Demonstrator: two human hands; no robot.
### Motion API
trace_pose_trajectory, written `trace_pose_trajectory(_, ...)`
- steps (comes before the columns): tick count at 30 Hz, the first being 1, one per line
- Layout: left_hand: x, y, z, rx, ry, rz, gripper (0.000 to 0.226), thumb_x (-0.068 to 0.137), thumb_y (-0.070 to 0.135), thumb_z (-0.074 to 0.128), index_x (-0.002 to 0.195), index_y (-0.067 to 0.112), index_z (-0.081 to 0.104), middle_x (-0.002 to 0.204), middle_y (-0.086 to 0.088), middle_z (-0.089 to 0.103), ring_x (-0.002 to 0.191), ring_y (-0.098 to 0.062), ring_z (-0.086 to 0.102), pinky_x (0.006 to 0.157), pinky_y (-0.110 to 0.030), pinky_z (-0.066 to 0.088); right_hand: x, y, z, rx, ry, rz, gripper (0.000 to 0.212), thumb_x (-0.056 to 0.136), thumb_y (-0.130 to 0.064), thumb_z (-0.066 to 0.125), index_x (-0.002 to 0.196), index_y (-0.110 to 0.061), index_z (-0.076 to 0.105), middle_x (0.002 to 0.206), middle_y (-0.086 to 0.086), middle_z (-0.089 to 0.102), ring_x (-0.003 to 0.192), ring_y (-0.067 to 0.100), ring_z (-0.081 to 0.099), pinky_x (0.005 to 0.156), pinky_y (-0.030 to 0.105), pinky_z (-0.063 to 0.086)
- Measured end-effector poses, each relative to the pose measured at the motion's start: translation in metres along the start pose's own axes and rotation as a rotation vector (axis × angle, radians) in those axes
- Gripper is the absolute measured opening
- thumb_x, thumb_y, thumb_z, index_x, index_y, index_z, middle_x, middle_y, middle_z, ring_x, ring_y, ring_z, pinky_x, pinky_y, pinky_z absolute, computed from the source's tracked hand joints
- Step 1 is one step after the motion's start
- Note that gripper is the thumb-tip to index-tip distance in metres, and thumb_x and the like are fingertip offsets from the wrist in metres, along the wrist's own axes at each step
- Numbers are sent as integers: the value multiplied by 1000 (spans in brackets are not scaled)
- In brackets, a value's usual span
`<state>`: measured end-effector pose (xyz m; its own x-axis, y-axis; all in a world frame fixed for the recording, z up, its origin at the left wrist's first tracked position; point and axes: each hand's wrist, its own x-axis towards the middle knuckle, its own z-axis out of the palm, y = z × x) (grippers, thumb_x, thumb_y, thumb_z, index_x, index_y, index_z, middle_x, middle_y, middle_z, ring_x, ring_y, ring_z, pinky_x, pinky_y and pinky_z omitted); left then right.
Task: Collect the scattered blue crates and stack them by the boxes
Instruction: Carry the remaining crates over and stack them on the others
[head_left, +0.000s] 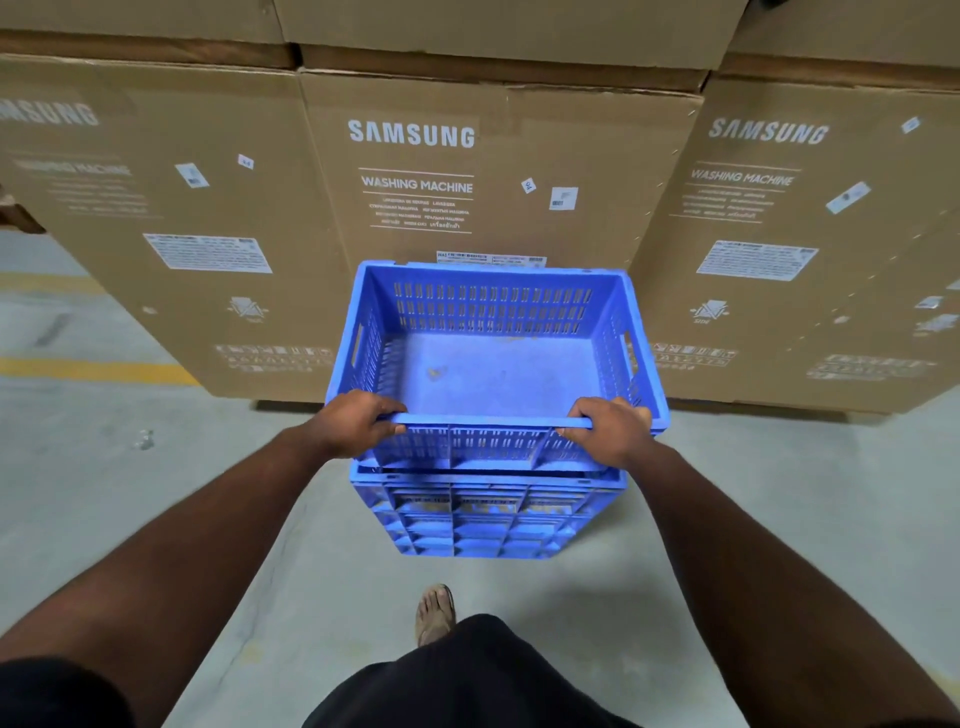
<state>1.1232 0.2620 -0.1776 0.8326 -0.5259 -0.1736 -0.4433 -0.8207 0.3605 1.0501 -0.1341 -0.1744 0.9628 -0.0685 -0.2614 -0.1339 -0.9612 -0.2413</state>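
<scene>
An empty blue crate (493, 374) with slotted walls sits on top of another blue crate (485, 519), right in front of the cardboard washing-machine boxes (467, 171). My left hand (356, 423) grips the near rim of the top crate at its left end. My right hand (610, 428) grips the same rim at its right end. The top crate looks nested slightly into the lower one; whether it rests fully I cannot tell. The lower crate stands on the concrete floor.
Tall cardboard boxes (182, 218) form a wall across the back and right (779, 234). Yellow floor lines (93, 371) run at the left. My foot (435, 613) stands on the grey floor just behind the crates.
</scene>
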Motion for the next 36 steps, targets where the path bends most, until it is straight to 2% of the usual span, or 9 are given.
trace_pose_trajectory(7,-23,3,8,1,-28,7,35,97,42,62,127,24,66,114,1,73,105,-23,66,75,-29,43,-20,4,9,5,4,-5,28,90,-64,58,83,-38,55,78,-15,53,112,22,52,91,43,32)
trace_pose_trajectory(15,-28,6,3,-92,-57,10,29,98,37,62,122,22,70,109,1,74,97,-19,67,76,-31,47,-33,2,14,4,85,-29,26,91,-64,57,90,-39,62,91,-15,60,109,21,55,85,38,25)
trace_pose_trajectory(19,-31,4,5,-46,-19,75,37,98,54,49,106,22,66,91,7,66,85,-19,64,71,-33,44,-35,3,20,-9,127,-54,48,82,-80,52,104,-40,67,107,-18,67,111,16,56,89,35,21)
trace_pose_trajectory(21,-29,3,5,-5,-5,126,49,95,66,36,99,25,63,84,11,59,79,-18,62,70,-32,42,-36,2,23,4,170,-49,58,81,-87,43,102,-39,68,105,-21,67,108,12,56,93,34,21)
trace_pose_trajectory(23,-26,5,4,-87,16,119,49,96,64,37,104,27,67,91,14,63,87,-10,63,78,-29,47,-33,1,26,53,241,-31,65,89,-82,26,92,-34,69,96,-17,69,103,13,59,94,36,24)
trace_pose_trajectory(24,-25,8,2,-173,48,93,40,98,58,43,106,29,69,98,15,67,93,-5,64,83,-25,48,-30,1,26,59,264,-28,66,93,-76,21,89,-30,69,91,-14,68,100,15,61,93,37,25)
trace_pose_trajectory(27,-26,17,6,-345,211,49,9,97,30,65,101,31,73,103,13,74,99,1,67,86,-16,49,-22,5,31,12,296,-24,51,102,-57,30,83,-24,64,83,-8,66,95,19,62,90,39,29)
trace_pose_trajectory(31,-34,18,20,-347,311,67,11,95,25,69,98,19,78,96,17,75,92,7,69,80,-15,51,-27,8,43,-66,400,-64,46,103,-48,33,75,-22,57,76,-5,64,84,23,62,87,41,33)
trace_pose_trajectory(36,-26,23,21,-252,349,-4,20,99,34,61,103,24,77,94,40,62,84,23,60,71,0,39,-17,4,38,-46,407,-18,45,104,-46,33,76,-22,59,78,-6,65,86,22,60,84,38,29)
